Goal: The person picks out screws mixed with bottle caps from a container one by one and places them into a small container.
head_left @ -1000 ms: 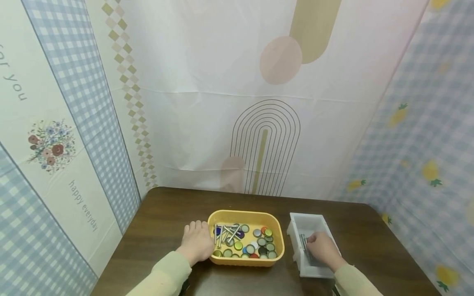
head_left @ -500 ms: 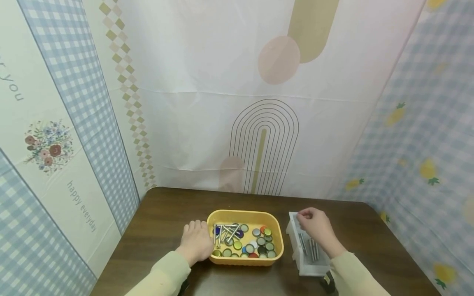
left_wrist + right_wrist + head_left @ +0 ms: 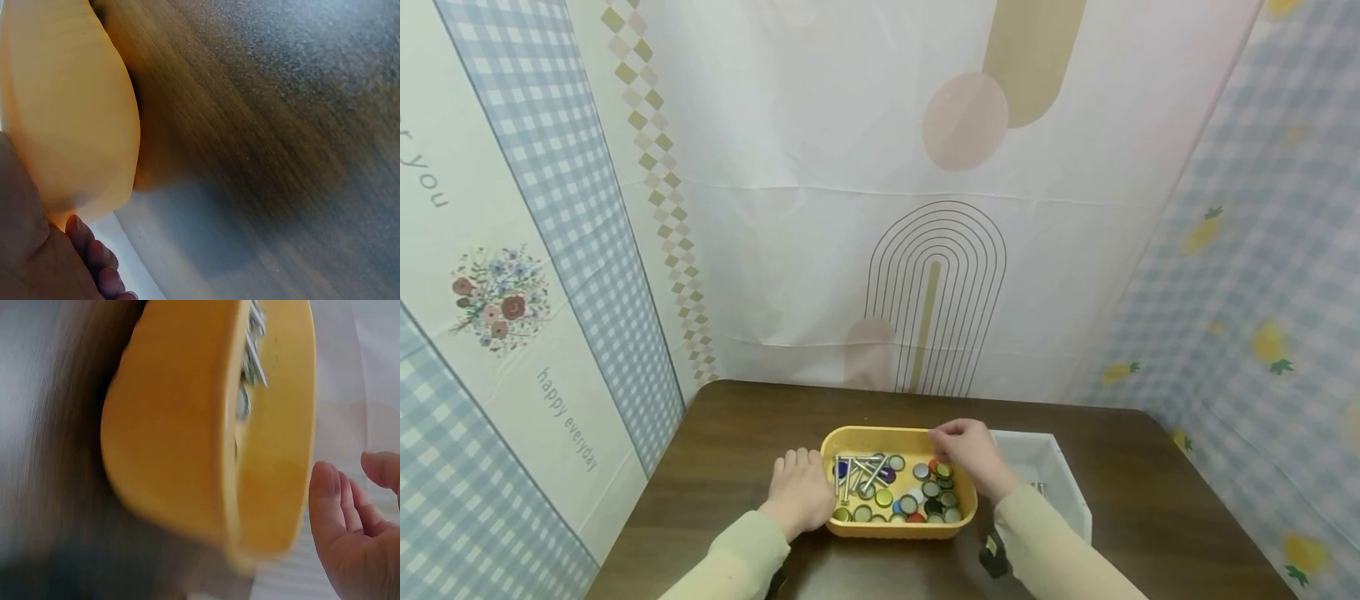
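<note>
Many caps [image 3: 931, 490] and bolts [image 3: 874, 474] lie in a yellow tub [image 3: 895, 531] mid-desk [image 3: 760, 425], long side facing the back edge. The left hand [image 3: 799, 492], fingers loose, touches its left wall; the right hand [image 3: 972, 450], holding nothing, is by its back right corner. Only the right wrist view shows those fingertips [image 3: 325, 481] apart. A sleeve [image 3: 1048, 533] hides some of the white tray [image 3: 1033, 454].
</note>
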Available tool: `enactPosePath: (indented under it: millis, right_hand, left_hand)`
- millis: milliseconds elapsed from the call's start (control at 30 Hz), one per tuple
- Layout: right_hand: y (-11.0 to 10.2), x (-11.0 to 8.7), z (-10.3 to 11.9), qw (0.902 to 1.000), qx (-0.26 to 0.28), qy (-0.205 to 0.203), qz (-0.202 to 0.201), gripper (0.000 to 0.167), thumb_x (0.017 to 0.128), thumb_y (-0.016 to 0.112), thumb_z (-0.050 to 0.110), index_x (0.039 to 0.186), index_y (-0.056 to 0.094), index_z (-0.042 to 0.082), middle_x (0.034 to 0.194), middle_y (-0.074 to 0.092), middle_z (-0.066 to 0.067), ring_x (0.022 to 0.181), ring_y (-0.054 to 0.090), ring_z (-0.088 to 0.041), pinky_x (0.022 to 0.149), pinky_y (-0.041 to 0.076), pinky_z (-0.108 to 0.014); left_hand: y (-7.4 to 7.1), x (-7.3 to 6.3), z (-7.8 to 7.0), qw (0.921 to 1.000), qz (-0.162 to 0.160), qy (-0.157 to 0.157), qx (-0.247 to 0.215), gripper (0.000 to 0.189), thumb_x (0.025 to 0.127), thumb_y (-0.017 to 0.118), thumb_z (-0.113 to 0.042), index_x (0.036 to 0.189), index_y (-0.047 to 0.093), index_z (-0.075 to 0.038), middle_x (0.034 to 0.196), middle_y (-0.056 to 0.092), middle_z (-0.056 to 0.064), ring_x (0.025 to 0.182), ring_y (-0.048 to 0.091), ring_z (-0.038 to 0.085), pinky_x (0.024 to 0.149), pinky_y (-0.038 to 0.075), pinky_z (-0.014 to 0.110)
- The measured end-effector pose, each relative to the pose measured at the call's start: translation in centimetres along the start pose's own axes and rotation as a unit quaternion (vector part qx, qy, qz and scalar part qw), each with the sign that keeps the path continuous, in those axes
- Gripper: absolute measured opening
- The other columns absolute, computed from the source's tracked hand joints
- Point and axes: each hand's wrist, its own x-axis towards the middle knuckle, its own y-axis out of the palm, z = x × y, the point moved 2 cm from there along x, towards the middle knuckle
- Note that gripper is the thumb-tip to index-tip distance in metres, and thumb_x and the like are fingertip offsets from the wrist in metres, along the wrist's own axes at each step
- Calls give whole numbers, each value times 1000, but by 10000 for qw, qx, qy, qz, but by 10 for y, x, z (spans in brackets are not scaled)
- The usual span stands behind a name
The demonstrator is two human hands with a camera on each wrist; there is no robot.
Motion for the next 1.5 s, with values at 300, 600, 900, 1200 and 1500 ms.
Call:
enactPosePath:
  millis: [300,600,900,1200,1500]
  right_hand:
    - [53,-2,-2,9938,445,405,931,31,91,66,17,65,59,2,63,59,-7,55,55,-15,59,50,-33]
    - [82,-4,-4,9927,353,697,920,19,87,68,7,80,68,-10,67,65,-15,51,60,-13,56,54,-29]
    - [94,-3,-1,9926,-1125,-91,449,25,77,73,8,55,62,3,41,47,2,36,45,-11,42,38,-25]
    - [103,-2,-3,9865,-1619,-94,246,19,76,72,6,62,61,4,49,59,-7,41,53,-15,43,42,-26]
    - [100,-2,-8,9915,-1210,166,450,19,80,69,3,62,63,2,47,52,-2,41,49,-13,42,37,-24]
  left_hand:
    - [2,-2,-2,10000,-39,21,-21,29,90,54,-27,99,49,1,86,38,11,85,35,31,82,30,49]
    - [0,-2,-3,9999,-99,33,6,27,90,53,-25,98,48,1,85,38,11,85,35,30,82,30,49]
    - [-2,-2,-3,9998,-183,54,54,28,90,54,-26,98,49,1,85,39,11,85,37,30,81,31,49]
    - [0,-1,0,9996,-192,40,182,29,90,53,-26,99,50,2,85,40,11,85,37,30,82,31,48]
    - [1,0,0,9996,-198,17,189,30,90,53,-26,99,50,2,85,40,12,85,38,31,83,31,49]
